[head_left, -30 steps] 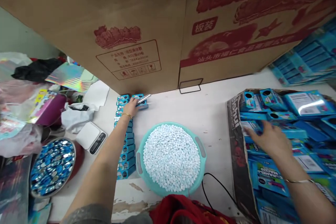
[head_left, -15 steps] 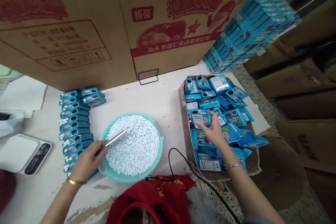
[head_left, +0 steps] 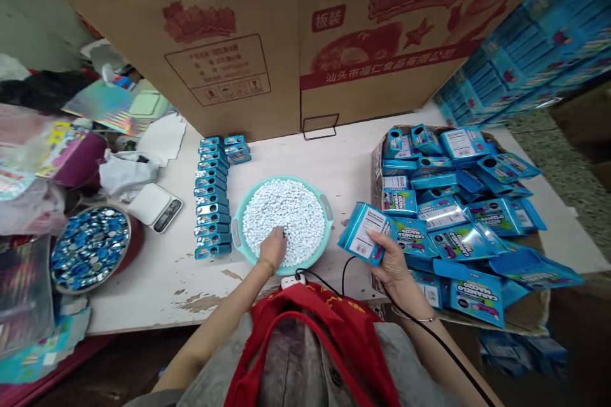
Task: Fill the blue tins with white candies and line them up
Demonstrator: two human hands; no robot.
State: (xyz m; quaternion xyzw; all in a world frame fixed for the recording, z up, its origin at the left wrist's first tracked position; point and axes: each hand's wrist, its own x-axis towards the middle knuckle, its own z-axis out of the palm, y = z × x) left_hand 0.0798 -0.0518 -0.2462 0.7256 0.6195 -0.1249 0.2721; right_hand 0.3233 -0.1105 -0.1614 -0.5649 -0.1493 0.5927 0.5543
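My left hand (head_left: 273, 249) is closed over the small white candies (head_left: 291, 206) in the turquoise basin (head_left: 329, 219). The slim metal scoop seen in it earlier is mostly hidden now, its end apparently down among the candies. To the right of the basin, my right hand (head_left: 394, 262) grips a blue candy box (head_left: 365, 233) by its lower right side, with the white label panel facing up. Left of the basin stands a row of blue candy boxes (head_left: 212, 210), and two more boxes (head_left: 237, 149) sit behind it.
A cardboard carton (head_left: 377, 165) full of blue boxes stands on the right. Large brown cartons (head_left: 281, 95) wall off the back. At left are a scale (head_left: 155, 206) and a bowl of shiny blue pieces (head_left: 90, 248). A black cable (head_left: 429, 337) passes my right arm.
My left hand has gone from the small boxes at the back left down into the candies. My right hand has taken a blue box from the carton and brought it beside the basin.
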